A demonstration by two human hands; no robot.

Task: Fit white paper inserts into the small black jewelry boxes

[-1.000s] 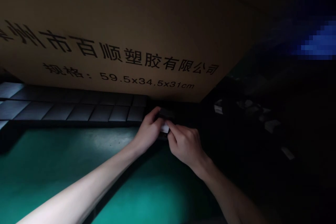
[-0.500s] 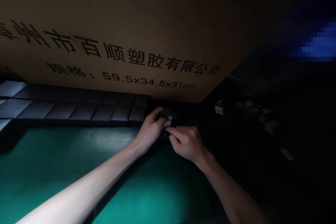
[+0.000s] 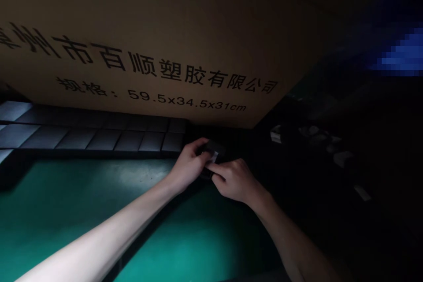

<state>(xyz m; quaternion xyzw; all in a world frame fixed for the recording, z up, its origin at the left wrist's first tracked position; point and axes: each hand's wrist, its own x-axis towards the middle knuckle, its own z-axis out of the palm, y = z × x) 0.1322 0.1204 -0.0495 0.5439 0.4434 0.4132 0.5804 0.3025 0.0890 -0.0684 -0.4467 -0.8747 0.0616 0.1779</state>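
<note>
My left hand [image 3: 190, 163] grips a small dark block-shaped piece [image 3: 216, 146], its thumb on the near side. A small pale patch [image 3: 213, 157], perhaps a label, shows beside the thumb. My right hand [image 3: 236, 179] is closed, with its index finger reaching to the pale patch and the other fingers curled. Whatever its fingertips may pinch is hidden. Left of the hands, dark rectangular blocks [image 3: 102, 139] stand side by side in rows. The light is dim, and the held piece's details are hard to make out.
Behind the hands stands a large cardboard box [image 3: 198, 114] with black printing. Under my forearms lies a green table surface [image 3: 185, 246]. Several small pale pieces [image 3: 343, 157] lie in the dark to the right.
The held piece has tilted slightly and less of the pale patch shows. My right index finger has shifted a little lower along it. Both hands stay in nearly the same place.
</note>
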